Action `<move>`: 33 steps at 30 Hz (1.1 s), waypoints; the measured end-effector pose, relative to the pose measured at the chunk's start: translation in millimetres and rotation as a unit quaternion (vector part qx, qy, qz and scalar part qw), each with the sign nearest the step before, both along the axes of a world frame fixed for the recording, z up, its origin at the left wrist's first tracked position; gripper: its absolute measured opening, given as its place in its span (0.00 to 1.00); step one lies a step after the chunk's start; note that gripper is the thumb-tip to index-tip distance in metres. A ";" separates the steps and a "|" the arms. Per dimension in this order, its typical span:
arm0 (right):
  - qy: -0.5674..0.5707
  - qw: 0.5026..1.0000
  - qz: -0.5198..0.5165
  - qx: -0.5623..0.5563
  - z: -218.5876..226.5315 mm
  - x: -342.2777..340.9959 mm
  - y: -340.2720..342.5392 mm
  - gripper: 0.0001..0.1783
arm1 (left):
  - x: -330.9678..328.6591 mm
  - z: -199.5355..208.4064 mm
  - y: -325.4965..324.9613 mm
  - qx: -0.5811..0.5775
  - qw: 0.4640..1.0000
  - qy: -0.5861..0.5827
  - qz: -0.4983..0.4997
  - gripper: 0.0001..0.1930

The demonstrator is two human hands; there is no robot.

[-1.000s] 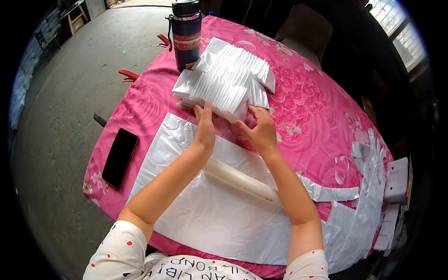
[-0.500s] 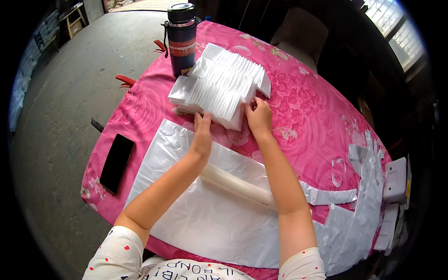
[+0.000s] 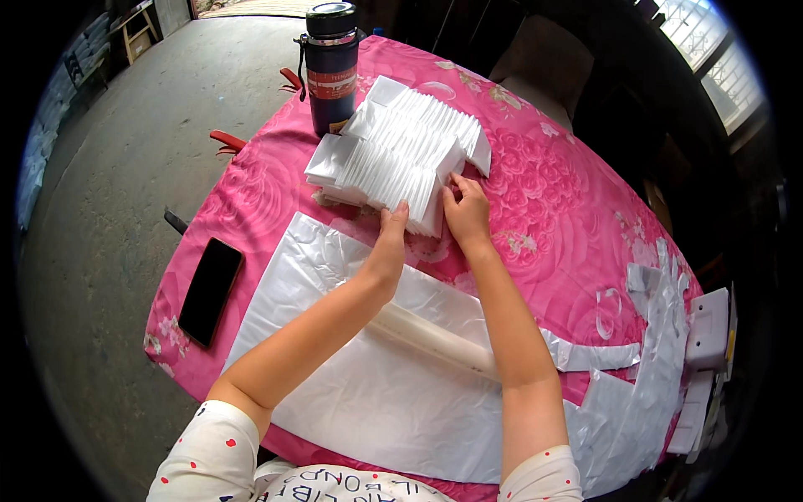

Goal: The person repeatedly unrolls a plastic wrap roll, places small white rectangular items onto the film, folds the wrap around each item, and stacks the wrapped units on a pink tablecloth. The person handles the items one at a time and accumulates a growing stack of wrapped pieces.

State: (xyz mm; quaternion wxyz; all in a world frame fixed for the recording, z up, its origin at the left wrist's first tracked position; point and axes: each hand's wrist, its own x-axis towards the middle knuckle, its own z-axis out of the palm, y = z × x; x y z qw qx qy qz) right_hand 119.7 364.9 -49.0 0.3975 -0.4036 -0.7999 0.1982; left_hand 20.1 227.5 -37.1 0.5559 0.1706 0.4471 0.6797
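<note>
Two rows of folded white plastic bags point(image 3: 401, 138) lie closely overlapped on the pink flowered tablecloth. At the front edge of the nearer row, my left hand point(image 3: 391, 243) rests with its fingers stretched out against the folds. My right hand point(image 3: 468, 213) is at the right end of that row, fingers curled and closed on the edge of the folded bags; its fingertips are partly hidden. Beneath my forearms a large flat white plastic sheet point(image 3: 351, 402) is spread, with a pale tube point(image 3: 435, 339) lying across it.
A dark thermos bottle point(image 3: 332, 71) stands behind the bags at the left. A black phone point(image 3: 211, 293) lies near the left table edge, where red-handled clamps point(image 3: 226, 140) stick out. Strips of white plastic point(image 3: 661, 335) and white boxes point(image 3: 707, 330) are at the right.
My left hand has slid to the right along the front of the bags, toward my right hand. My right hand stays at the right end, barely shifted.
</note>
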 end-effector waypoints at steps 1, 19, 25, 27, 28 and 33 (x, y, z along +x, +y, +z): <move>0.001 1.000 -0.002 -0.003 0.0 0.1 0.3 0.17 | -0.1 0.9 5.2 0.004 1.000 -0.022 -0.008 0.37; -0.181 0.970 -0.156 -0.045 -10.9 6.9 57.8 0.26 | -2.2 8.0 -5.9 -0.023 0.999 0.031 -0.016 0.40; -0.130 0.981 -0.141 -0.001 -20.9 -3.6 65.5 0.25 | -12.2 -1.8 -9.1 -0.025 0.998 0.052 -0.019 0.41; -0.096 0.985 -0.145 0.021 -29.5 10.7 73.5 0.24 | -7.9 10.6 -11.5 -0.015 0.998 0.052 -0.031 0.41; -0.086 0.986 -0.146 0.014 -27.1 11.6 69.8 0.24 | -8.8 15.7 -15.6 -0.012 0.998 0.055 -0.032 0.41; -0.051 0.991 -0.120 -0.033 2.8 38.1 32.9 0.23 | -9.4 16.1 -41.7 -0.030 0.986 0.163 -0.022 0.39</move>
